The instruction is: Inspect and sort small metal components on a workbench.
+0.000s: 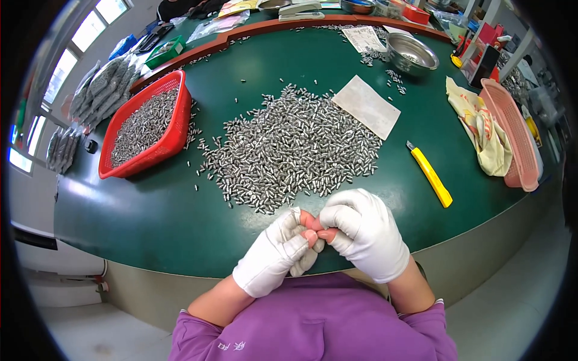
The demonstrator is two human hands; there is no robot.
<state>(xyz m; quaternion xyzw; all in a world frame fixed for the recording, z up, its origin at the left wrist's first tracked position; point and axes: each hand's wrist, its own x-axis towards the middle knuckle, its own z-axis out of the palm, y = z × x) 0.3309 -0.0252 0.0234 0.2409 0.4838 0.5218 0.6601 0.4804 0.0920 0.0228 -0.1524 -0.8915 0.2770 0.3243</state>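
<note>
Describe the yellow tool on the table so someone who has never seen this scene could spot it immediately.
Start at the green table and find the big heap of small metal pieces in its middle. To the right of the heap, between it and the pink basket, lies a utility knife. It is the only long, slim, bright yellow thing there, lying alone on bare green.

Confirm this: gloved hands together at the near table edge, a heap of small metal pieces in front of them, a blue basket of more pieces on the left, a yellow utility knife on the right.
Not quite. The basket on the left is red, not blue, as the head view shows. The rest holds: the gloved left hand and right hand meet at the near edge, the heap of small metal pieces lies before them, and the yellow utility knife is on the right.
</note>
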